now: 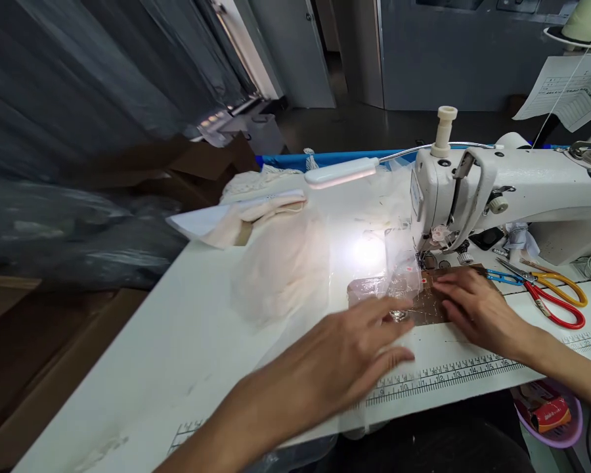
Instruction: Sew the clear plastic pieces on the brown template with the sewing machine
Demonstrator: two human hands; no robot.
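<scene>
My left hand (342, 355) hovers over or rests lightly on sheer pale fabric (295, 276), its fingers stretched toward the machine; whether it touches cannot be made out. My right hand (477, 305) lies with fingers extended on a brown plate (429, 310) at the sewing bed. Part of the sheer cloth runs under the presser foot (422, 259) of a white sewing machine (542, 180). Small red marks show on the cloth and plate near the needle. A white lamp (342, 173) lights this spot brightly.
Right of my right hand lie red-handled scissors (554, 312), a yellow-handled pair (569, 287) and blue thread snips (503, 277). A printed ruler (440, 381) follows the table's front edge. Cardboard boxes (54, 381) stand at left, a purple basket (564, 437) below right.
</scene>
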